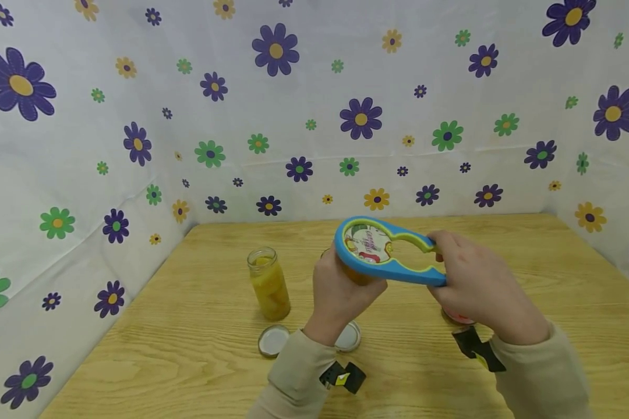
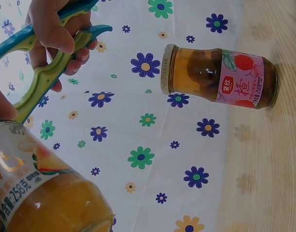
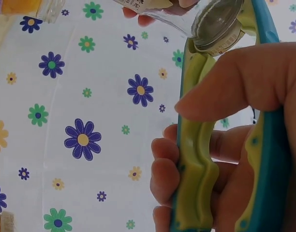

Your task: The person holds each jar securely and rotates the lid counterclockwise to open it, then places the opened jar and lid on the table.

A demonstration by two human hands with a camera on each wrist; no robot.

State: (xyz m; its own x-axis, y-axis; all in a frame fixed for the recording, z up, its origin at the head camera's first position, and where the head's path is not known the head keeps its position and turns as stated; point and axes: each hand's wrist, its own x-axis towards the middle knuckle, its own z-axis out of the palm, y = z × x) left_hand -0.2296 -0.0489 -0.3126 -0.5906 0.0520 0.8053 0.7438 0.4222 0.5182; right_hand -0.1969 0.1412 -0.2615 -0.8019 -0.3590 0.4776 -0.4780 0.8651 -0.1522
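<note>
My left hand grips a glass jar with orange contents and a white label, raised above the table. A blue and green jar opener is fitted around the jar's lid, whose printed top shows through the large ring. With the right hand I hold the opener's two handles, thumb on one and fingers curled round the other. In the right wrist view the lid edge sits between the opener's green inner faces. Most of the jar's body is hidden by the left hand in the head view.
An uncovered jar of yellow fruit stands at left. Two loose lids lie on the table, one lid before that jar, another lid beside the left wrist. A lidded jar with a pink label stands mostly behind my right hand. Flowered cloth surrounds the table.
</note>
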